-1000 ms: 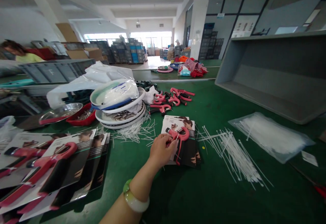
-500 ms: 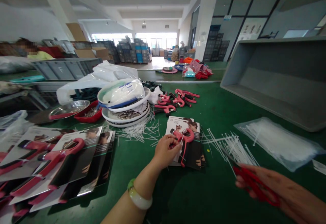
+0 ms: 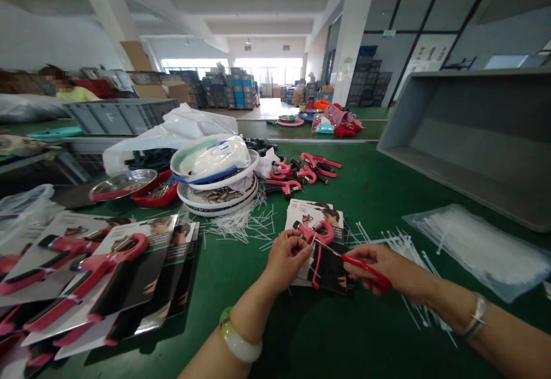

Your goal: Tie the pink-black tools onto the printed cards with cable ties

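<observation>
My left hand point(image 3: 287, 258) is closed in a pinch, apparently on a white cable tie point(image 3: 313, 244) at the pink hand gripper point(image 3: 327, 232). The hand gripper lies on a stack of printed cards point(image 3: 297, 212) in front of me; my left fingers partly cover both. From the right, my right hand point(image 3: 379, 267) grips red-handled scissors point(image 3: 365, 267) with the blades pointing left at the tie. Whether the blades touch it I cannot tell. Loose white cable ties point(image 3: 404, 244) lie beyond and beneath my right wrist.
On the left are carded hand grippers point(image 3: 107, 267). Behind stand stacked white trays point(image 3: 217, 204), a red dish point(image 3: 155, 198) and loose pink hand grippers point(image 3: 307, 172). A bag of cable ties point(image 3: 477, 247) and a grey bin point(image 3: 465, 138) are on the right. A person point(image 3: 64, 83) is at far left.
My right hand has swung the scissors left from the cable tie pile to the pink hand gripper. My left hand keeps its pinch there. The view has shifted slightly.
</observation>
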`<state>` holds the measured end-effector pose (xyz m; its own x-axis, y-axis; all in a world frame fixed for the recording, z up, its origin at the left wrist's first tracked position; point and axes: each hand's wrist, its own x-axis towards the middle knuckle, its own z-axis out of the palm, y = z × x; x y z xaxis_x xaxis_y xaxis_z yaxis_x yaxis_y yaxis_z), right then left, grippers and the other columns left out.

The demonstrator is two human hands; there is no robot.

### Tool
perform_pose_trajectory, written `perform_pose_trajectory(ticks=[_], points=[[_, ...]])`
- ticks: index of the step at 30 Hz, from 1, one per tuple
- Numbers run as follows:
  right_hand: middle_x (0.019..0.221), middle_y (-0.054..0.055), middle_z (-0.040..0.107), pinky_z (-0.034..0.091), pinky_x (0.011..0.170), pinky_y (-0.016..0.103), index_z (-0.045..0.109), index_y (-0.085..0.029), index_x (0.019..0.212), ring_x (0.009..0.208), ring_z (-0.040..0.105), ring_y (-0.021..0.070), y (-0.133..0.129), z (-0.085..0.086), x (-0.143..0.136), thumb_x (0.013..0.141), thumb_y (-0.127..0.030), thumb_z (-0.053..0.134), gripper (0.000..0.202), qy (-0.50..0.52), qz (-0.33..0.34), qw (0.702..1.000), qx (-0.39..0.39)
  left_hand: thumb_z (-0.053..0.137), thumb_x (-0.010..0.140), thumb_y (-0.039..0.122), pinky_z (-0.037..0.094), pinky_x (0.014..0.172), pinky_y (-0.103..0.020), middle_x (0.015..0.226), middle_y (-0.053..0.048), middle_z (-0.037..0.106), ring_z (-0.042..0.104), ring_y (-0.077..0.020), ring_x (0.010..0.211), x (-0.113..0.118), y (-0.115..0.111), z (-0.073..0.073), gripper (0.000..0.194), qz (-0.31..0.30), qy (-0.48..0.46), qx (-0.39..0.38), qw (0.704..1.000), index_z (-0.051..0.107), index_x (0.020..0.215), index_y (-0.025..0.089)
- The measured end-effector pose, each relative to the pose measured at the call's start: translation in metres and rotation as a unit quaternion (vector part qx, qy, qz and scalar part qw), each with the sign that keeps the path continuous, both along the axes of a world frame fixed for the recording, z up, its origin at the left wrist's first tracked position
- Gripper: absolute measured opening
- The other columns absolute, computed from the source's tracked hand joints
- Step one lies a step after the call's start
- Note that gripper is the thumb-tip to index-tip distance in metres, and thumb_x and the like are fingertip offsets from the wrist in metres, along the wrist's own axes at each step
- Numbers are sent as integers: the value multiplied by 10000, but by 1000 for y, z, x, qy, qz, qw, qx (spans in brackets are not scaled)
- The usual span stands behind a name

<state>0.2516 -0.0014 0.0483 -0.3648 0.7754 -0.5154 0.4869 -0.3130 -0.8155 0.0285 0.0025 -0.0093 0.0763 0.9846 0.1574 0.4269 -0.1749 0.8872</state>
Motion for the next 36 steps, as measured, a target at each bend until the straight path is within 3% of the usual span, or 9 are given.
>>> perform_pose_trajectory(ticks=[5,14,19,23,28,31,36], points=[[565,-26,575,395,368,146,556,-147,786,416,490,53,14,9,-10,656,-550,711,451,5,9,999,-41,626,779,231,392,941,-327,1041,-56,579,519,-198,1073,0,-1,1,119,-5,10,8,1000,650,672,184],[545,-52,558,339,333,113,558,-139,771,381,465,26,36,11,-1,669,-530,703,429,1,104,993,-55,629,771,230,387,938,-325,1052,-47,578,521,-193,1060,-2,0,2,99,-17,20,3,1000,658,685,191],[487,-67,508,325,316,128,513,-159,673,348,433,30,44,9,-2,649,-612,670,480,-68,164,983,-52,628,776,259,389,931,-333,1050,-47,581,533,-192,1023,-3,-1,2,105,-38,31,17,999,668,707,191],[439,-67,467,317,313,159,514,-169,643,326,408,48,52,19,-15,613,-681,646,530,-179,211,961,-11,633,767,263,383,930,-334,1066,-38,586,534,-190,1025,-4,-1,3,82,-44,70,24,996,677,725,207],[398,-72,400,333,340,195,487,-168,564,327,378,60,65,37,-31,560,-704,657,562,-283,299,910,57,636,754,235,387,917,-338,1074,-33,587,537,-191,1010,-3,-1,2,64,-41,81,27,995,674,713,205],[412,-66,400,353,349,216,490,-176,576,341,382,71,63,39,-33,567,-702,650,550,-302,299,902,77,628,753,235,395,912,-344,1081,-38,584,534,-195,1008,-3,-1,0,70,-33,74,18,997,668,705,202],[436,-63,400,326,332,197,471,-184,594,342,361,57,49,31,-23,637,-677,615,515,-287,268,917,67,584,769,185,402,905,-338,1024,-37,589,529,-185,997,0,-2,0,89,-24,54,26,998,642,703,198]])
